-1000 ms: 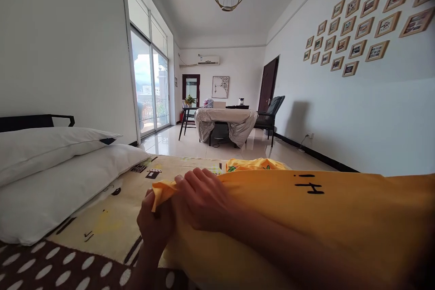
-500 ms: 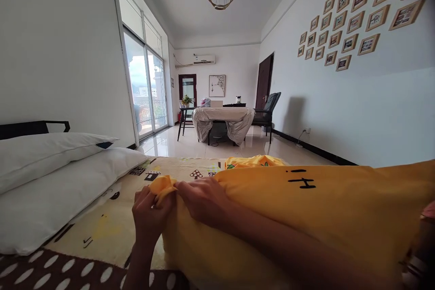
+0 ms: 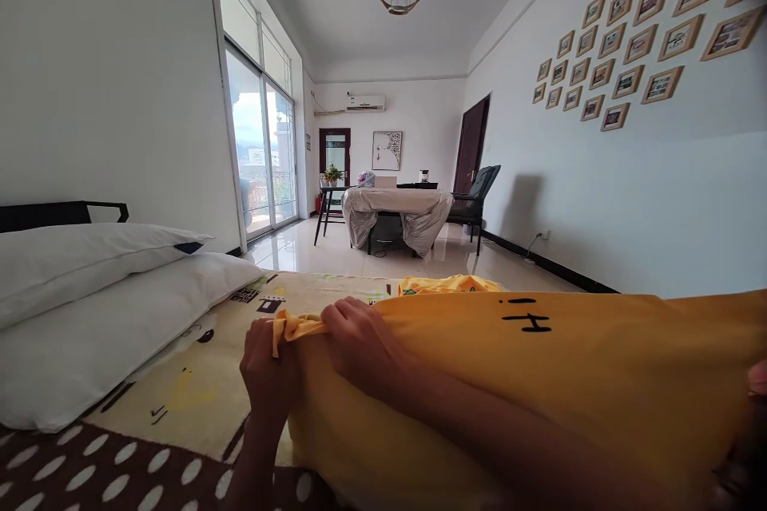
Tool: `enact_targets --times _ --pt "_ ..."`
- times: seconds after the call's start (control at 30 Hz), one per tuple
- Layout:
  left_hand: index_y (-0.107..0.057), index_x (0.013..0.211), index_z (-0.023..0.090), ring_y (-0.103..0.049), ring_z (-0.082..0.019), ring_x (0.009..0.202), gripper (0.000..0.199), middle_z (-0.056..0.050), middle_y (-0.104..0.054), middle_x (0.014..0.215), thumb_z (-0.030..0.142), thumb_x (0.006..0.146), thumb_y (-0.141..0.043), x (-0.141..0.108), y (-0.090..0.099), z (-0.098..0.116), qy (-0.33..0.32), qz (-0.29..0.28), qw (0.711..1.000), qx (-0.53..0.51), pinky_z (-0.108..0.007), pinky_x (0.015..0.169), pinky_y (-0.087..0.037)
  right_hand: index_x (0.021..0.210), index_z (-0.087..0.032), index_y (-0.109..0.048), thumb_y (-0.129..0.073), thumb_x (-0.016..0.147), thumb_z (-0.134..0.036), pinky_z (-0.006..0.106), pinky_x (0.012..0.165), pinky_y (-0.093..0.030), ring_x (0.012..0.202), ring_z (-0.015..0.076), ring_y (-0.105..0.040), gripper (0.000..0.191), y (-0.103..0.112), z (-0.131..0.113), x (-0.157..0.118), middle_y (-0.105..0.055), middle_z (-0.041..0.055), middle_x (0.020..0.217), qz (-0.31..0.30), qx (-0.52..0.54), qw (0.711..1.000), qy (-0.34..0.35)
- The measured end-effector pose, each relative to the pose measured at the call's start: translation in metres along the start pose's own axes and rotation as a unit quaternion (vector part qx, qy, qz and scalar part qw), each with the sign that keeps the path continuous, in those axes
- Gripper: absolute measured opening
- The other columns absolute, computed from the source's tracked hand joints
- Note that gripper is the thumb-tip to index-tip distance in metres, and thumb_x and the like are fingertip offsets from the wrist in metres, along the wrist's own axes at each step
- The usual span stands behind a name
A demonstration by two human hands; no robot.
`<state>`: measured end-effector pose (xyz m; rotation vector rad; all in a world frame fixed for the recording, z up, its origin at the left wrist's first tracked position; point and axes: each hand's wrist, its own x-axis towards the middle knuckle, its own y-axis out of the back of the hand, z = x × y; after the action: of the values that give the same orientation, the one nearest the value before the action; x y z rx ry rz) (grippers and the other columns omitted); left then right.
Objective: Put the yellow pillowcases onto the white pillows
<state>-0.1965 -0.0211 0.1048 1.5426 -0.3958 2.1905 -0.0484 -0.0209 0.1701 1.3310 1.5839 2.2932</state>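
A yellow pillowcase [image 3: 575, 367], bulging and printed with an upside-down "Hi!", stretches from the middle of the head view to the right edge. Its gathered left corner is pinched by my left hand [image 3: 268, 363], whose fingers are closed on the cloth. Just to the right, my right hand [image 3: 363, 339] grips the upper edge with curled fingers, and its forearm lies across the pillowcase's front. What is inside the case is hidden. Behind it lies a crumpled yellow cloth [image 3: 449, 284] with a green print.
Two white pillows [image 3: 120, 335] lie stacked at left on a cream patterned blanket [image 3: 180, 391]. A brown spotted cover [image 3: 120, 467] shows in front. Beyond the bed stand a plastic-draped table [image 3: 399, 200] and a black chair [image 3: 476, 196]. Something pinkish, unclear, shows at the right edge.
The gathered corner has been drawn out flatter between my hands, and a small flap now hangs over my left fingers. My right hand has shifted slightly right. The view has turned slightly left.
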Motion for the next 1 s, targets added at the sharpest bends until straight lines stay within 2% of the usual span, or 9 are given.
enact_targets --times 0.13,0.2,0.3,0.4,0.47,0.53,0.7,0.87,1.0 --pt "-0.05 0.069 0.02 -0.038 -0.01 0.049 0.005 0.006 -0.04 0.055 0.017 0.073 -0.05 0.005 0.003 -0.01 0.126 -0.066 0.99 -0.025 -0.021 0.048 -0.034 0.076 -0.018 -0.054 -0.046 0.086 -0.014 0.024 0.059 -0.028 0.069 0.0133 -0.05 0.014 0.002 0.008 0.0 -0.061 0.0016 0.077 0.004 0.066 0.996 -0.052" --pt "-0.049 0.062 0.019 -0.037 -0.01 0.048 0.017 0.007 -0.036 0.052 0.029 0.073 -0.057 0.01 0.003 -0.019 0.175 -0.136 0.974 -0.05 -0.021 0.046 -0.033 0.07 -0.019 -0.053 -0.045 0.09 -0.024 0.024 0.057 -0.026 0.062 0.0118 -0.048 0.022 0.006 0.01 0.0 -0.059 -0.001 0.069 -0.011 0.099 0.99 -0.102" --pt "-0.057 0.061 0.017 -0.05 -0.014 0.062 0.03 0.001 -0.051 0.064 0.045 0.07 -0.062 0.015 0.004 -0.032 0.191 -0.239 0.938 -0.166 -0.024 0.056 -0.042 0.066 -0.019 -0.053 -0.046 0.091 -0.034 0.024 0.057 -0.026 0.059 0.0112 -0.047 0.03 0.011 0.011 0.002 -0.058 -0.0021 0.062 -0.031 0.128 0.981 -0.139" --pt "-0.067 0.079 0.015 -0.057 -0.022 0.08 0.032 -0.007 -0.061 0.088 0.043 0.062 -0.069 0.012 0.008 -0.039 0.225 -0.294 0.875 -0.311 -0.029 0.065 -0.048 0.074 -0.019 -0.057 -0.047 0.091 -0.031 0.024 0.062 -0.03 0.066 0.0124 -0.052 0.023 0.012 0.01 0.003 -0.063 -0.0001 0.071 -0.041 0.144 0.982 -0.112" --pt "-0.066 0.086 0.015 -0.058 -0.022 0.075 0.034 -0.006 -0.063 0.083 0.036 0.06 -0.073 0.007 0.011 -0.038 0.279 -0.31 0.839 -0.349 -0.029 0.061 -0.048 0.077 -0.018 -0.059 -0.048 0.089 -0.023 0.024 0.064 -0.033 0.072 0.0137 -0.055 0.017 0.011 0.01 0.004 -0.064 0.0021 0.077 -0.044 0.137 0.987 -0.078" --pt "-0.066 0.09 0.015 -0.058 -0.021 0.07 0.036 -0.004 -0.064 0.077 0.032 0.06 -0.074 0.004 0.012 -0.034 0.311 -0.312 0.824 -0.355 -0.028 0.059 -0.048 0.078 -0.017 -0.06 -0.048 0.085 -0.014 0.024 0.065 -0.034 0.076 0.0147 -0.056 0.015 0.01 0.01 0.004 -0.064 0.0037 0.08 -0.048 0.115 0.991 -0.044" --pt "-0.062 0.102 0.016 -0.063 -0.026 0.084 0.05 -0.008 -0.069 0.093 0.036 0.058 -0.073 0.007 0.0 -0.021 0.33 -0.287 0.836 -0.333 -0.031 0.068 -0.051 0.082 -0.016 -0.063 -0.049 0.076 -0.01 0.026 0.058 -0.032 0.071 0.0157 -0.057 0.017 0.011 0.003 0.009 -0.065 0.0061 0.083 -0.106 0.058 0.992 -0.023" --pt "-0.06 0.078 0.016 -0.058 -0.019 0.069 0.032 -0.001 -0.065 0.073 0.034 0.056 -0.073 0.004 -0.02 -0.017 0.324 -0.236 0.881 -0.25 -0.025 0.058 -0.047 0.083 -0.014 -0.064 -0.049 0.074 -0.01 0.028 0.055 -0.029 0.07 0.0191 -0.06 0.018 0.016 -0.005 0.024 -0.068 0.0099 0.083 -0.171 -0.003 0.982 -0.081" --pt "-0.058 0.072 0.016 -0.051 -0.014 0.06 0.026 0.003 -0.058 0.063 0.036 0.06 -0.069 -0.006 -0.032 -0.02 0.348 -0.171 0.894 -0.224 -0.022 0.051 -0.042 0.092 -0.015 -0.062 -0.049 0.08 -0.018 0.029 0.055 -0.028 0.071 0.0205 -0.061 0.019 0.014 0.0 0.027 -0.069 0.0099 0.083 -0.147 -0.006 0.982 -0.121"
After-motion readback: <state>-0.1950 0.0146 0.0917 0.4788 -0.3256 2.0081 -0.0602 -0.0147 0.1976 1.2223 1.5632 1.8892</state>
